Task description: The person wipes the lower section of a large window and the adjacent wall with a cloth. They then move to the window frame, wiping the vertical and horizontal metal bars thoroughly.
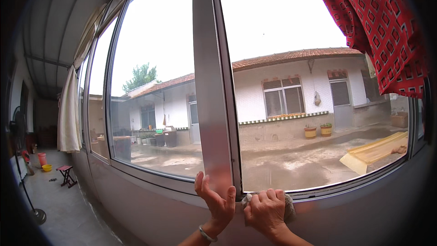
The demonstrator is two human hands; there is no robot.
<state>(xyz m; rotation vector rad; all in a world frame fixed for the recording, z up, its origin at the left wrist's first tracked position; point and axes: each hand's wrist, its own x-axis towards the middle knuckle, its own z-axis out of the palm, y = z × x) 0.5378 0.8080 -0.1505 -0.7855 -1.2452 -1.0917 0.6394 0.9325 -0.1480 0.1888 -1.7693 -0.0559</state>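
Note:
My right hand is closed over a greyish cloth, whose ends stick out on both sides of the fingers. It presses the cloth on the lower track of the window frame, just right of the wide metal upright. Beside it, my left hand is raised at the foot of that upright, fingers apart and thumb up, holding nothing. A pale bangle circles the left wrist. Above both hands stands the large window pane.
A red patterned curtain hangs at the upper right, a cream curtain at the left. Along the left floor stand a small folding stool, a yellow basin, a red bucket and a fan stand. Outside lies a courtyard with a tiled-roof building.

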